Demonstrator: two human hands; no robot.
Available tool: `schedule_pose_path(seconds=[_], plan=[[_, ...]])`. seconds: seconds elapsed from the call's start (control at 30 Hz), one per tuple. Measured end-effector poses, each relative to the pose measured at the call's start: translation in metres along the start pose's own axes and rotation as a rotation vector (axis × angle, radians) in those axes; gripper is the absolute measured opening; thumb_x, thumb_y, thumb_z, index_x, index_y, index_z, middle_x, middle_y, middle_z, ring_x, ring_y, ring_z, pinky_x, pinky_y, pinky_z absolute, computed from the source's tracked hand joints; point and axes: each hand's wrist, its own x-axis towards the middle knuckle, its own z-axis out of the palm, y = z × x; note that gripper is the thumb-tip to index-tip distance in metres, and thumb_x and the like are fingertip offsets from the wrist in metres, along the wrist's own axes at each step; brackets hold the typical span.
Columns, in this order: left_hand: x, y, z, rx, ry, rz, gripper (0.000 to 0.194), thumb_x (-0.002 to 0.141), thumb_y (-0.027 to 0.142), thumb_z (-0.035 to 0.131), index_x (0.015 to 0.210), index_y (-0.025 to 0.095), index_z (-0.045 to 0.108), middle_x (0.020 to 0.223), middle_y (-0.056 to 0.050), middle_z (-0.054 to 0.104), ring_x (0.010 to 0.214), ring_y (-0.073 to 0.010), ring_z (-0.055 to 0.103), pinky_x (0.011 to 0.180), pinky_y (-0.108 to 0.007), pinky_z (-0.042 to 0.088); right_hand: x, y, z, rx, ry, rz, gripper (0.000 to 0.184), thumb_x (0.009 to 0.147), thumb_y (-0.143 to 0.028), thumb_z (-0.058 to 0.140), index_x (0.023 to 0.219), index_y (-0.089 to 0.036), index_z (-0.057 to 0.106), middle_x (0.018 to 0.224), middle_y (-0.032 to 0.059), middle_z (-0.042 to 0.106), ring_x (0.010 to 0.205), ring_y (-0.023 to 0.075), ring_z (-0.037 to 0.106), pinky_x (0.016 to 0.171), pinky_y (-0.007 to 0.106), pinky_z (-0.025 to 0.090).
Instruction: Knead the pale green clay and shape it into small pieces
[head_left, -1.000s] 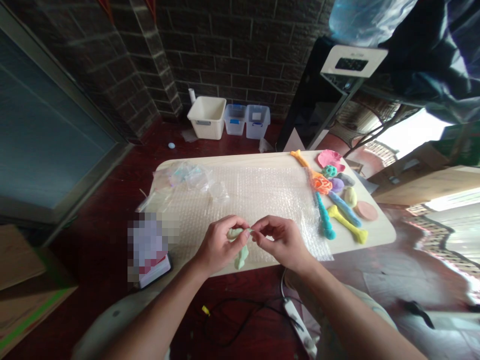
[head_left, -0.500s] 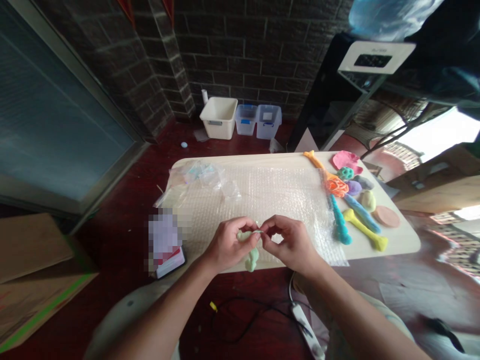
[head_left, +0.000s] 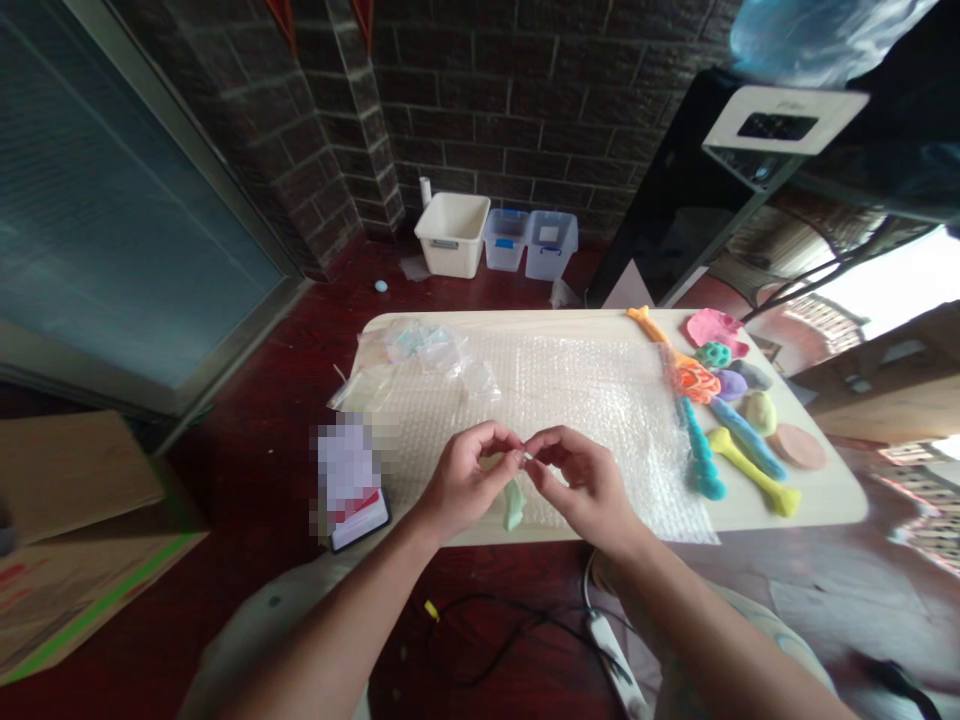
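Green clay is gripped by the left hand, one end pinched by the right hand, probably for control; bubble wrap is laid below, maybe as tabletop padding.

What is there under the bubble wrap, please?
The pale table is under the bubble wrap. The left hand, right hand and green piece hide part of its near side; what lies there cannot be seen.
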Motion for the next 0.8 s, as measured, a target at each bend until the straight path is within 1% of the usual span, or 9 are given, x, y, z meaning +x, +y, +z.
schedule_pose_path(seconds=[0.1,0.2,0.27,0.37,0.5,0.63,0.73,0.8], plan=[[0.000,0.000,-0.001,0.028,0.031,0.029,0.022,0.092,0.038,0.071,0.093,0.016,0.069,0.089,-0.006,0.071,0.086,-0.0193,0.067,0.077,-0.028,0.052,0.001,0.000,0.000,0.135,-0.016,0.097,0.025,0.089,-0.041,0.079,0.097,-0.018,0.075,0.092,0.0091,0.077,0.081,0.0194,0.071,0.073,0.032,0.059],[-0.001,0.000,-0.001,-0.013,0.038,0.013,0.022,0.093,0.038,0.070,0.094,0.016,0.067,0.087,-0.005,0.070,0.082,-0.0169,0.066,0.074,-0.026,0.051,0.003,0.000,-0.003,0.206,-0.041,0.159,0.028,0.086,-0.044,0.082,0.098,-0.018,0.078,0.091,0.0082,0.079,0.079,0.0185,0.072,0.074,0.033,0.060],[0.000,0.000,0.000,-0.048,0.025,-0.006,0.024,0.094,0.041,0.069,0.094,0.017,0.067,0.086,-0.004,0.070,0.080,-0.0164,0.066,0.073,-0.026,0.051,0.005,0.000,-0.006,0.231,-0.045,0.170,0.027,0.084,-0.043,0.084,0.097,-0.019,0.080,0.088,0.0068,0.080,0.077,0.0178,0.072,0.074,0.033,0.060],[0.002,-0.001,0.002,-0.040,0.014,-0.004,0.026,0.094,0.044,0.069,0.093,0.017,0.068,0.087,-0.005,0.071,0.082,-0.0173,0.066,0.075,-0.028,0.052,0.005,0.001,-0.011,0.226,-0.033,0.169,0.026,0.082,-0.042,0.086,0.094,-0.020,0.080,0.086,0.0062,0.080,0.075,0.0181,0.072,0.071,0.033,0.061],[0.003,-0.001,0.004,-0.034,-0.007,-0.006,0.028,0.089,0.044,0.076,0.094,0.017,0.070,0.090,-0.006,0.071,0.085,-0.0179,0.067,0.077,-0.028,0.053,0.004,0.002,-0.016,0.187,-0.040,0.152,0.026,0.084,-0.043,0.084,0.093,-0.019,0.080,0.083,0.0073,0.079,0.072,0.0182,0.071,0.068,0.032,0.060],[0.003,-0.002,0.005,-0.068,-0.010,-0.031,0.030,0.084,0.040,0.082,0.100,0.018,0.069,0.098,-0.007,0.072,0.095,-0.0193,0.069,0.084,-0.029,0.054,0.004,0.003,-0.018,0.177,-0.039,0.150,0.025,0.084,-0.042,0.084,0.090,-0.019,0.078,0.081,0.0069,0.078,0.069,0.0176,0.070,0.064,0.031,0.058],[0.003,-0.003,0.003,-0.084,-0.032,-0.038,0.028,0.087,0.035,0.079,0.106,0.018,0.069,0.103,-0.008,0.072,0.099,-0.0197,0.070,0.087,-0.030,0.054,0.005,0.004,-0.017,0.204,-0.042,0.175,0.023,0.082,-0.040,0.086,0.088,-0.020,0.077,0.082,0.0057,0.077,0.070,0.0169,0.068,0.064,0.030,0.057],[0.002,-0.002,0.002,-0.054,-0.043,-0.023,0.022,0.089,0.032,0.076,0.104,0.017,0.070,0.102,-0.008,0.072,0.097,-0.0194,0.069,0.087,-0.030,0.054,0.005,0.005,-0.017,0.228,-0.038,0.198,0.023,0.080,-0.039,0.087,0.086,-0.020,0.077,0.080,0.0044,0.075,0.068,0.0157,0.067,0.063,0.029,0.055]])
